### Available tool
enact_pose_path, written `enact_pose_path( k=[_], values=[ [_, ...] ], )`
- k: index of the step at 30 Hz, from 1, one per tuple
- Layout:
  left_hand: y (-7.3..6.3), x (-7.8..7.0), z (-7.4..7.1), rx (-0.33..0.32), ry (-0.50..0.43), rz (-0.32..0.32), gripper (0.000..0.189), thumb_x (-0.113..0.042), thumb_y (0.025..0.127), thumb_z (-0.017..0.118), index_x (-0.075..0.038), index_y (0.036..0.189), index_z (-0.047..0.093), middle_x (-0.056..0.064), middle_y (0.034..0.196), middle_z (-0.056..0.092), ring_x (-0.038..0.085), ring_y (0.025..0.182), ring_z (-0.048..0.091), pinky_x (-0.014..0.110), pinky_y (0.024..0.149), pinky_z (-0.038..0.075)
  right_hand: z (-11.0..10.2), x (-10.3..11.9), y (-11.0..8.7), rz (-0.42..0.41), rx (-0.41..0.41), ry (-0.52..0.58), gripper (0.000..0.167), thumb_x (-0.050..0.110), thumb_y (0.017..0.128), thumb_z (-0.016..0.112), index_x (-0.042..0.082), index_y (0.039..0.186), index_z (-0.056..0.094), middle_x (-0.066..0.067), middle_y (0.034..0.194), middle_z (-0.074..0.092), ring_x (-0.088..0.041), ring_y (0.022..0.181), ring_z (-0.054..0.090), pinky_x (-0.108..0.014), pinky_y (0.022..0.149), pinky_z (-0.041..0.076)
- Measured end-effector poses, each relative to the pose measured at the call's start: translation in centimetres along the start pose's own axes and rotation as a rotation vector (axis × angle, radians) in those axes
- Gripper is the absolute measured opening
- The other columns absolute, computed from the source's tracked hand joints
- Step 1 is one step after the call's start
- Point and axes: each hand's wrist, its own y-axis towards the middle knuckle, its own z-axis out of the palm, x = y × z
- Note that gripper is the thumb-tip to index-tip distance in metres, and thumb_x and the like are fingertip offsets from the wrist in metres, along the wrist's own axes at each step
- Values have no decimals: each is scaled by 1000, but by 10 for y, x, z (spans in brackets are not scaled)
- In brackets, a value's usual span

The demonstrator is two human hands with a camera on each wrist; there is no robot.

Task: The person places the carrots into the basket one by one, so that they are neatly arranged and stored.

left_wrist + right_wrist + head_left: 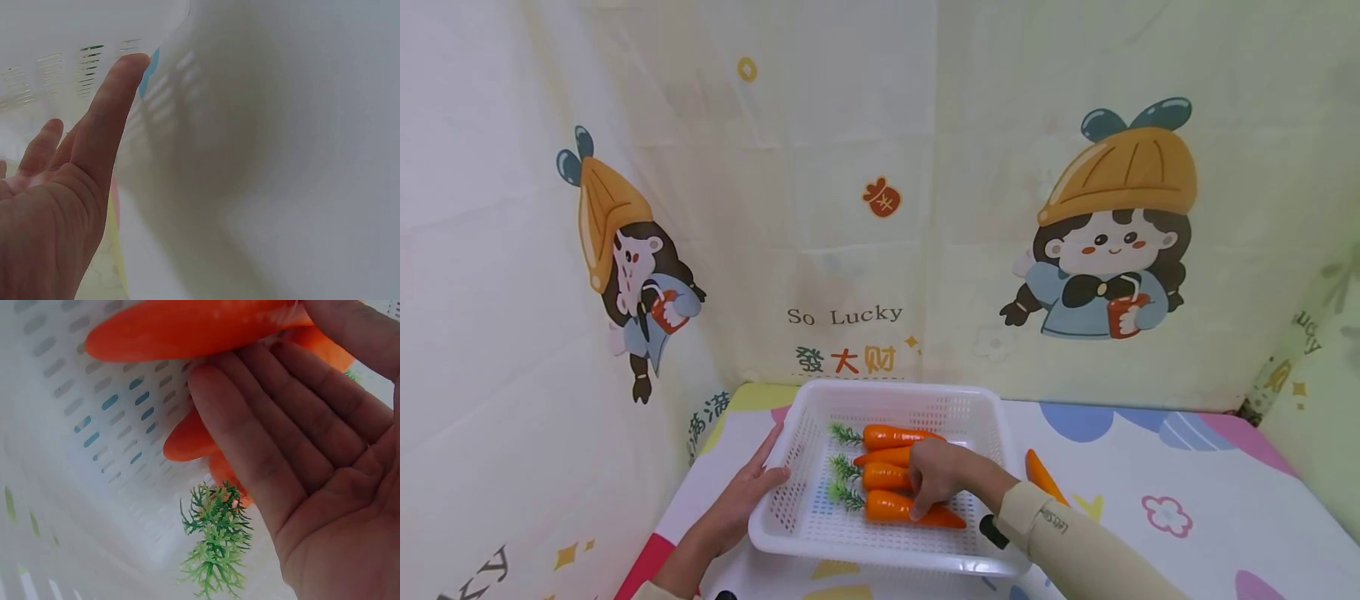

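Observation:
A white perforated plastic basket [880,560] stands on the table with several orange toy carrots lying in it, most with green leafy tops. My right hand [936,475] reaches down into it from the right. Its thumb and fingers pinch the nearest carrot [887,506], also seen as a carrot [187,328] between thumb and fingers in the right wrist view. Beside it lie a middle carrot [883,476] and a far carrot [891,436]. My left hand [741,500] rests against the basket's left side, its fingers extended along the outer wall, as the left wrist view shows.
Another carrot [1043,475] lies on the table outside the basket's right side, partly hidden by my right forearm. The patterned tabletop [1120,467] extends to the right. A printed cloth [970,250] hangs behind and along both sides.

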Motion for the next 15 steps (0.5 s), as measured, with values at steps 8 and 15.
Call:
enact_pose_path(
  k=[8,15],
  values=[
    [0,1,1,-37,-5,-15,78,-36,106,57,-52,164,7,13,174,24,34,122,69,51,94,63,2,7,-4,17,-89,-124,30,26,74,93,20,65,66,7,60,49,-11,65,48,-22,60,40],
    [0,1,2,-45,-16,-23,77,-37,105,57,-56,162,9,13,173,27,34,120,71,52,93,63,-8,9,-11,65,-112,-99,24,24,77,92,19,71,69,6,67,58,-12,67,52,-23,61,44]
  ],
)
